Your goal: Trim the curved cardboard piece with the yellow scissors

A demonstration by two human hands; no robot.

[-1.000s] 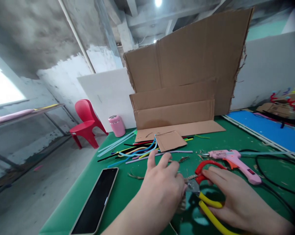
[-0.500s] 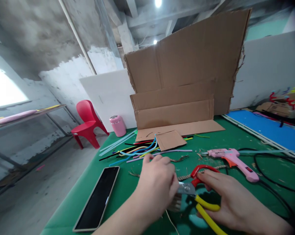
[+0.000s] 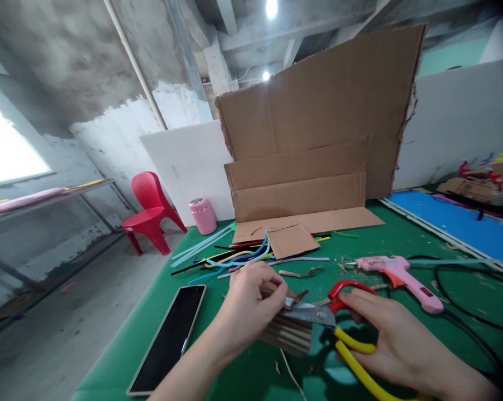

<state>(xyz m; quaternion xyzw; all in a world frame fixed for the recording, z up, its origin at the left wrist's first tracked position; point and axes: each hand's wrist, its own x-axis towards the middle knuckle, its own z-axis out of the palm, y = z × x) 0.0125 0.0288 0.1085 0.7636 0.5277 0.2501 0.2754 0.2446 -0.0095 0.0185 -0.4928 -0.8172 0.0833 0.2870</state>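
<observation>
My right hand grips a pair of scissors with one red and one yellow handle. Their metal blades point left toward my left hand. The thumb and index finger of my left hand pinch together, and a short frayed end of brown rope sticks out beside them at the blades. Just below the blades is a ribbed piece of corrugated cardboard, partly covered by my left hand. A pale string trails below it. How the rope runs inside the fingers is hidden.
A black-screened phone lies left. A pink glue gun with black cable lies right. Behind are colourful pipe cleaners, a cardboard square, a loose rope scrap, a pink canister and a tall cardboard screen.
My left hand has moved slightly left and turned, uncovering more of the ribbed cardboard, the blades and the rope end. My right hand stays nearly in place with the scissors.
</observation>
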